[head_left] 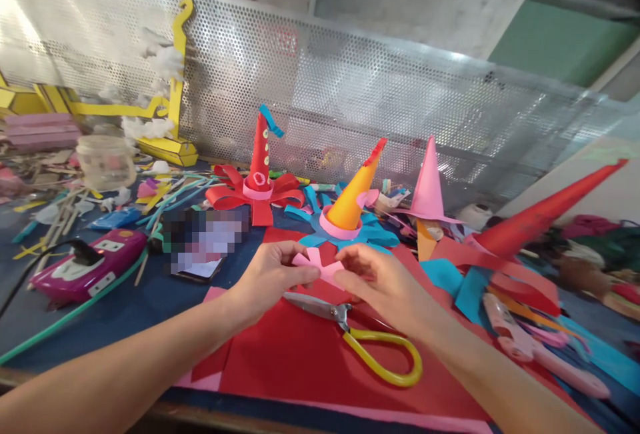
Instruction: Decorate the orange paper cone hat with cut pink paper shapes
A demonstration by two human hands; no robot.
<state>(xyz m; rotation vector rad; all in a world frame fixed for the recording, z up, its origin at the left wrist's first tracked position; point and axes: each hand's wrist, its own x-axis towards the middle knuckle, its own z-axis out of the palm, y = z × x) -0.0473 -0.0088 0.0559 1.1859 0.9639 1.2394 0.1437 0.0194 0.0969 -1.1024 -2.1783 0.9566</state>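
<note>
Between my two hands is a small pink paper piece [327, 273] cut into strips that fan out like petals. My left hand [275, 271] pinches its left side between thumb and fingers. On the other side, my right hand [377, 281] pinches its right edge. Just below them lie scissors [383, 351] with yellow handles, their blades pointing left, on a large red paper sheet [290, 361]. Behind my hands stands an orange paper cone hat [345, 204] with a pink band and blue petal strips around its base.
A red cone hat [259, 154], a pink cone hat [428, 184] and a long red cone [545, 214] stand around. A phone [205, 244] and a purple power strip [95, 267] lie left. A pink glue gun [540, 354] rests right. A perforated metal panel [350, 94] closes the back.
</note>
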